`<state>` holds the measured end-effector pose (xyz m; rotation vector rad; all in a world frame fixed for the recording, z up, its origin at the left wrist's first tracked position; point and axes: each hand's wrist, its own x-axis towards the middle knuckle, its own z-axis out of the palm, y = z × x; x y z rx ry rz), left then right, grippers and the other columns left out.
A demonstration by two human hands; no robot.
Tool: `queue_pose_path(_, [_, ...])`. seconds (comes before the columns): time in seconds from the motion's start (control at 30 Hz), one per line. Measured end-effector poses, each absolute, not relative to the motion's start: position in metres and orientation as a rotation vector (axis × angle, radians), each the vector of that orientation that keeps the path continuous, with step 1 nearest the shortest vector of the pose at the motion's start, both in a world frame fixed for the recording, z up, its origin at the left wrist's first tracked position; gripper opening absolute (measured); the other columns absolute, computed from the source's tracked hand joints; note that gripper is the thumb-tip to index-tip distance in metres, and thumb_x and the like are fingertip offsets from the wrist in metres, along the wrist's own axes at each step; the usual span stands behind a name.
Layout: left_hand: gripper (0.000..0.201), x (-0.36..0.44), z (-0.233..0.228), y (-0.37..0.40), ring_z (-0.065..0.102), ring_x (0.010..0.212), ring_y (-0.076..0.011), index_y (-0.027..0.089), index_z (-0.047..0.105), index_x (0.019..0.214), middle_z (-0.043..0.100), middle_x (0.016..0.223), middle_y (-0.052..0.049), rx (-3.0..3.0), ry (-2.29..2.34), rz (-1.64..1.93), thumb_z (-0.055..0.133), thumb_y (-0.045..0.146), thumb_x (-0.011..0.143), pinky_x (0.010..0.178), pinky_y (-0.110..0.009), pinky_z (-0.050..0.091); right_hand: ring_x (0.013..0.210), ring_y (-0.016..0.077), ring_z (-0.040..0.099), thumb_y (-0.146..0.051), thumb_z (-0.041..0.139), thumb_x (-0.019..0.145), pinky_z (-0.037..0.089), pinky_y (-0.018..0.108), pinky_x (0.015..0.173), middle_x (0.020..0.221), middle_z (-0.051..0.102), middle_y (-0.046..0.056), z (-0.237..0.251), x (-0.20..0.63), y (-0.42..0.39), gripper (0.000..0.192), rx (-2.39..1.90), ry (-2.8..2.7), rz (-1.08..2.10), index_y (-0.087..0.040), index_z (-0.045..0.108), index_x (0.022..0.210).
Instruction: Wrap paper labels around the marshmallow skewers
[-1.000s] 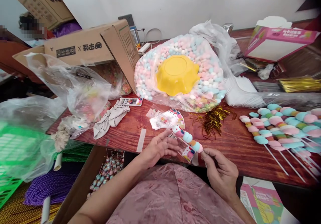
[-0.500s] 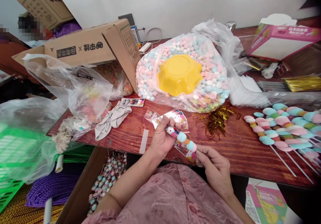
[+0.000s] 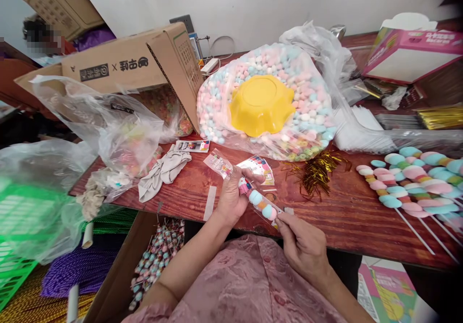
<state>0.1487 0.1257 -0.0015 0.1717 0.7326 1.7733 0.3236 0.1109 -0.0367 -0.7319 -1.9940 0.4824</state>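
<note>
Over the front of the table, a marshmallow skewer (image 3: pixel 266 211) of blue, pink and orange pieces slants between my two hands. A clear printed bag (image 3: pixel 246 186) lies around or against it; I cannot tell how far the skewer is inside. My left hand (image 3: pixel 233 197) is closed around the upper left end, thumb and fingers on the printed part. At the lower right end, my right hand (image 3: pixel 306 238) pinches the skewer's tip or the bag edge, its other fingers curled. Just beyond my left hand are a clear printed packet (image 3: pixel 218 163) and fanned printed cards (image 3: pixel 264 168).
Behind lies a large bag of marshmallows (image 3: pixel 314 91) with a yellow bowl (image 3: pixel 261 105) upside down on it. Finished skewers (image 3: pixel 415 173) lie at right, gold tinsel (image 3: pixel 318 173) nearer. At left are a grey cloth (image 3: pixel 164 173) and a cardboard box (image 3: pixel 130 62). Below, another box holds small skewers (image 3: pixel 159 255).
The skewer has shifted slightly down and left between my hands. My right hand has turned a little, with its fingers more curled. The view has moved slightly.
</note>
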Motion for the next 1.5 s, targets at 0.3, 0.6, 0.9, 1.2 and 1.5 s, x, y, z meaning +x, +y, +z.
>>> queue_pose_path(0.3, [0.044,0.159,-0.001,0.126,0.068,0.072,-0.0174,0.016,0.061,0.07,0.063,0.066,0.0,0.193,0.799,1.72,0.075,0.057,0.075,0.081,-0.034,0.055,0.071,0.0167,0.071,-0.007,0.056,0.086,0.053,0.026,0.067,0.086,0.076,0.007,-0.053,0.326,0.11,0.029,-0.716,-2.084,0.133,-0.018,0.068,0.111])
queue_pose_path(0.6, [0.04,0.162,0.005,0.118,0.062,0.067,-0.014,0.021,0.058,0.079,0.052,0.065,0.005,0.323,0.718,1.658,0.074,0.058,0.075,0.084,-0.038,0.055,0.039,0.0076,0.026,-0.045,0.053,0.09,0.025,0.021,0.04,0.044,0.036,-0.007,-0.03,0.319,0.116,0.032,-0.873,-1.43,1.943,-0.02,0.052,0.07])
queue_pose_path(0.9, [0.044,0.167,-0.004,0.12,0.067,0.079,-0.0201,0.014,0.056,0.066,0.056,0.068,0.0,0.352,0.805,1.565,0.081,0.05,0.07,0.083,-0.038,0.055,0.063,0.0148,0.06,-0.016,0.047,0.092,0.044,0.025,0.06,0.07,0.066,0.006,-0.051,0.316,0.114,0.022,-0.763,-2.088,0.622,-0.017,0.069,0.093])
queue_pose_path(1.2, [0.054,0.156,-0.004,0.115,0.065,0.106,-0.0308,0.014,0.07,0.089,0.072,0.095,-0.013,0.509,0.631,1.335,0.086,0.056,0.059,0.09,-0.04,0.051,0.048,0.0105,0.049,-0.033,0.05,0.095,0.041,0.02,0.047,0.055,0.053,-0.003,-0.037,0.318,0.129,0.028,-0.955,-1.774,1.215,-0.018,0.063,0.077])
queue_pose_path(1.5, [0.038,0.111,0.023,0.133,0.07,0.097,-0.0272,0.017,0.066,0.075,0.072,0.078,-0.004,0.298,0.603,1.707,0.084,0.049,0.067,0.094,-0.045,0.051,0.057,0.0125,0.062,-0.024,0.058,0.09,0.049,0.021,0.054,0.069,0.069,0.001,-0.034,0.305,0.128,0.015,-0.895,-1.825,0.856,-0.018,0.072,0.089])
